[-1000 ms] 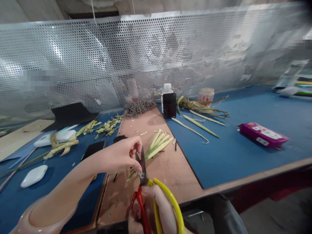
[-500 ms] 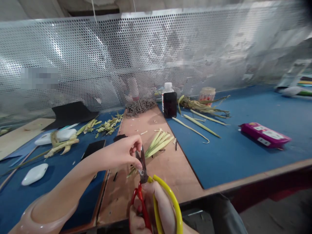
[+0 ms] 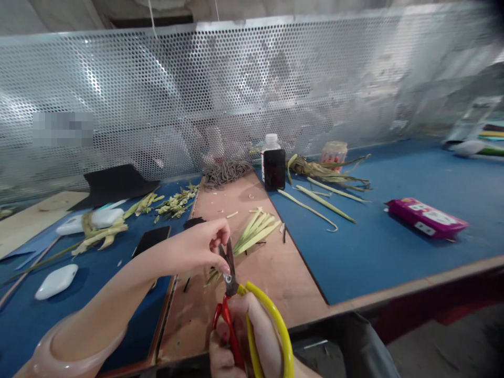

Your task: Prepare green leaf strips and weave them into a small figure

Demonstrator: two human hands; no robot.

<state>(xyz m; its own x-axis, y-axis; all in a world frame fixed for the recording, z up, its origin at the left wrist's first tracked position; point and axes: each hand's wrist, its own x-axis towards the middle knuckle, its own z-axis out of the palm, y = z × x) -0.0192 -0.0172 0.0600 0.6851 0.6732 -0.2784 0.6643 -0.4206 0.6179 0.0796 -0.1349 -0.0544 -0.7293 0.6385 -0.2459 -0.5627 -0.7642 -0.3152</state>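
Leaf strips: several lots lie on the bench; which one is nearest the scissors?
The fanned bundle of pale green strips on the brown board, just beyond the scissors. The other lots lie on the blue mat, left and right.

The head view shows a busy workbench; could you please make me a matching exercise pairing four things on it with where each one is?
Things:
1. scissors
2. dark bottle
3. pink box
4. white pebble-shaped object

Places:
A. blue mat, far left
B. in the right hand, blades at the left hand
C. by the perforated metal screen
D. blue mat, right side

Pairs: 1-B, 2-C, 3-D, 4-A
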